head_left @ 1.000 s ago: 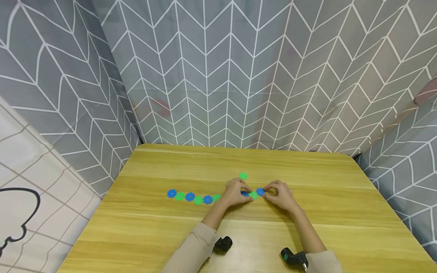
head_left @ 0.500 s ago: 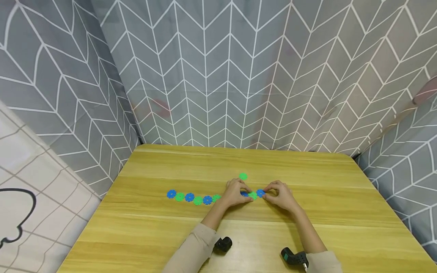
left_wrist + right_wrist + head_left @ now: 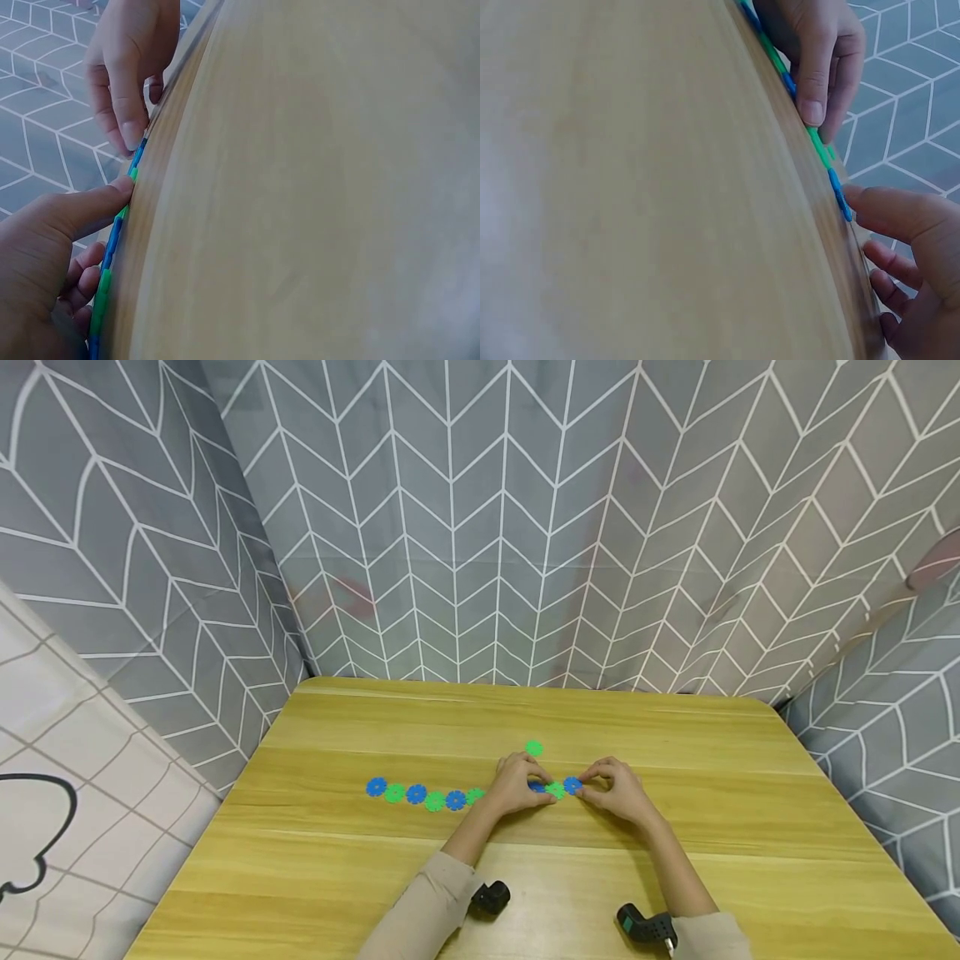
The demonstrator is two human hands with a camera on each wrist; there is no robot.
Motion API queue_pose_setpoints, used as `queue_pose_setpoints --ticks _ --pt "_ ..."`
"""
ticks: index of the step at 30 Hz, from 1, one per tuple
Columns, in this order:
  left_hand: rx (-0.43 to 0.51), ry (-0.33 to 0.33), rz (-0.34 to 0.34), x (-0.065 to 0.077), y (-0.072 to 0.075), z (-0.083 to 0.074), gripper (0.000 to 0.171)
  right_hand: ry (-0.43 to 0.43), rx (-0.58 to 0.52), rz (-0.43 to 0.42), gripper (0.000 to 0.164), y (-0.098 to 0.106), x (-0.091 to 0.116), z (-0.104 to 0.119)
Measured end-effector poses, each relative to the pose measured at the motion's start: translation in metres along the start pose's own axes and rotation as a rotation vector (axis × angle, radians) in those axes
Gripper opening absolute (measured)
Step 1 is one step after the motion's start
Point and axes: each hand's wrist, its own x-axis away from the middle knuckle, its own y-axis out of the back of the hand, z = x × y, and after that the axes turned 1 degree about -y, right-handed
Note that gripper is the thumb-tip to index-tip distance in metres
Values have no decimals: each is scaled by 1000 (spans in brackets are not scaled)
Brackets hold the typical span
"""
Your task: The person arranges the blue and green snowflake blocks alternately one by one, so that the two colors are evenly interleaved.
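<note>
Blue and green notched plastic discs, like interlocking snowflake pieces, form an alternating row across the table. My left hand [image 3: 514, 785] pinches a green disc [image 3: 556, 790] near the row's right end between thumb and fingers. At that end, my right hand [image 3: 617, 789] pinches a blue disc [image 3: 572, 786] by its right edge. The blue disc meets the green one edge to edge. Farther left lie more discs, including a blue disc [image 3: 455, 800] and a green disc [image 3: 435, 802]. The left hand covers part of the row. From the right wrist view, the blue end disc [image 3: 839, 195] appears edge-on, close over the wood.
A single green disc [image 3: 534, 748] lies apart, beyond the left hand. The wooden table [image 3: 555, 893] reaches back to a grey patterned curtain [image 3: 480, 527]. Black wrist-worn cameras, one on the left [image 3: 492, 897], sit low over the table.
The blue disc in my right hand has come slightly toward me, more level with the green disc. Both hands otherwise keep their place and their pinch.
</note>
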Motion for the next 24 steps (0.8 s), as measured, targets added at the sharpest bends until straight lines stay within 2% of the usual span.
queue_pose_setpoints --ticks 6,10,15,18,24 --pt "-19 7 3 -1 0 2 27 -10 -27 -35 27 -3 -10 3" --pt "-28 11 1 -2 -1 2 26 16 -59 -70 32 -10 -26 6" --pt "-38 -3 -2 -2 -1 3 26 38 -109 -66 35 -19 -48 14" --pt "-48 -20 -9 -1 -1 3 26 48 -73 -61 36 -25 -61 16" --pt "-59 -34 -16 -2 -1 2 25 62 94 -19 40 -34 -76 17"
